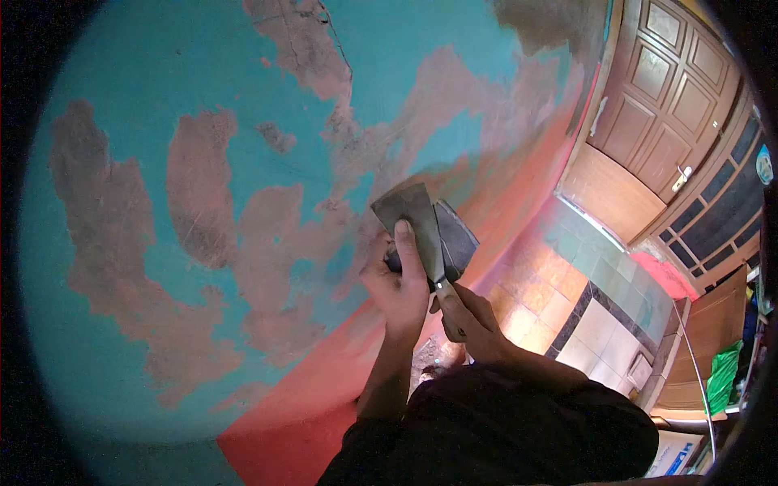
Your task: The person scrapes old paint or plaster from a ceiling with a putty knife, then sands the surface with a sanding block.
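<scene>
My right hand [477, 322] grips the handle of a putty knife [419, 212], whose broad metal blade points up and away from me. Flat on the blade lies the thumb of my left hand [398, 288]. The left fingers curl behind, around a dark flat piece [459, 243] that shows past the blade's right edge; its material is hard to tell. Both tools are held in front of a turquoise wall [261, 149] with large greyish-pink patches of bare or filled plaster. A crack [341, 51] runs down from the top.
A red painted band [292, 419] runs along the wall's lower part. To the right are a tiled floor [598, 319], a brown panelled door [681, 91] and a latticed window frame [717, 194]. Brown cardboard [708, 340] and a green plastic bag [723, 376] lie at the right, near a thin pale cord [696, 352].
</scene>
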A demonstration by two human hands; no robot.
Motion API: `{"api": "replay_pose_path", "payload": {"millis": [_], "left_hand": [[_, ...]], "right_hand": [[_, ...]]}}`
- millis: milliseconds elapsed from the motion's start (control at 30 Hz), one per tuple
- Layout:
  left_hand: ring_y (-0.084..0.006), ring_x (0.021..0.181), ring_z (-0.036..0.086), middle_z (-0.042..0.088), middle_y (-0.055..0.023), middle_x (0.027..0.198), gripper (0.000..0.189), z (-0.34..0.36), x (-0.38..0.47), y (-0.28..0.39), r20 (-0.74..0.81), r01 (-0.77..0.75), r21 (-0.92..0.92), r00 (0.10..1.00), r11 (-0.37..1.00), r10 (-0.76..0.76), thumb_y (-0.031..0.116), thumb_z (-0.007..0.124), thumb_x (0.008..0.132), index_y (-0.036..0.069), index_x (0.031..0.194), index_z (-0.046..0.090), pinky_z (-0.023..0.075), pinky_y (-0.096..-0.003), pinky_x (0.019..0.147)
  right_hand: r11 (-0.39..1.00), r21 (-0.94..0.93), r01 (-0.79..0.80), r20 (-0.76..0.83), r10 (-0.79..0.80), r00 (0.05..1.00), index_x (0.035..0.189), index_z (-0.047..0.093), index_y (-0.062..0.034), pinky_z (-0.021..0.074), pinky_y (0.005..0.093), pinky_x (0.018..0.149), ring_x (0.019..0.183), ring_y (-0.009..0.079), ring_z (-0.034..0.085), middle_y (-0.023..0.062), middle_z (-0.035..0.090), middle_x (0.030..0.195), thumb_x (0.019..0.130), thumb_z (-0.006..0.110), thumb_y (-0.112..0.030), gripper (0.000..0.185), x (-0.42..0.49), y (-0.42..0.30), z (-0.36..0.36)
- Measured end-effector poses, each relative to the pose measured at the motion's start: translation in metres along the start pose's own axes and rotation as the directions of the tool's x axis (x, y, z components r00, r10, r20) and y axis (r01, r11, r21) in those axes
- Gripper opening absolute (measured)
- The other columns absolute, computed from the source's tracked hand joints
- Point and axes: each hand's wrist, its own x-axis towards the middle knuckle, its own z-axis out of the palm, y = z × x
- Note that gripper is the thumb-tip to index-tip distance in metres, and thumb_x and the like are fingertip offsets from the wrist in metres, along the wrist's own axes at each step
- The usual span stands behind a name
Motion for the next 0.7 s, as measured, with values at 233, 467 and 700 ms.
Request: {"api": "replay_pose_path", "payload": {"millis": [233, 467, 700], "left_hand": [[-0.0069, 0.069, 0.048, 0.059, 0.0005, 0.075, 0.033, 0.0, 0.01, 0.008, 0.067, 0.096, 0.096, 0.992, 0.991, -0.103, 0.024, 0.063, 0.103, -0.002, 0.083, 0.063, 0.0381, -0.0261, 0.06], [-0.0063, 0.06, 0.045, 0.056, -0.0009, 0.065, 0.034, 0.007, 0.015, 0.003, 0.04, -0.015, 0.14, 0.999, 0.99, 0.01, 0.027, 0.063, 0.103, -0.001, 0.083, 0.065, 0.0352, -0.0272, 0.053], [-0.0037, 0.068, 0.046, 0.058, 0.0036, 0.074, 0.031, 0.013, 0.017, 0.014, 0.052, 0.06, 0.032, 0.997, 0.998, -0.062, 0.027, 0.063, 0.103, 0.0, 0.086, 0.064, 0.0356, -0.0245, 0.057]], "right_hand": [[0.999, 0.03, 0.038, -0.035, -0.037, 0.999, 0.107, 0.058, -0.0023, 0.0256, 0.0261, 0.05, 0.052, 0.0044, 0.032, -0.0058, 0.038, 0.062, 0.111, 0.042, -0.033, 0.034, 0.005, -0.005, 0.003], [0.995, 0.047, 0.093, -0.075, -0.09, 0.993, 0.104, 0.059, -0.0033, 0.025, 0.0253, 0.05, 0.053, 0.0035, 0.031, -0.0071, 0.039, 0.061, 0.111, 0.043, -0.033, 0.034, 0.012, -0.011, 0.004], [0.997, 0.028, 0.072, -0.102, -0.068, 0.992, 0.101, 0.059, -0.0037, 0.0245, 0.0254, 0.05, 0.052, 0.0029, 0.03, -0.0071, 0.039, 0.061, 0.11, 0.045, -0.034, 0.034, 0.01, -0.013, 0.001]]}}
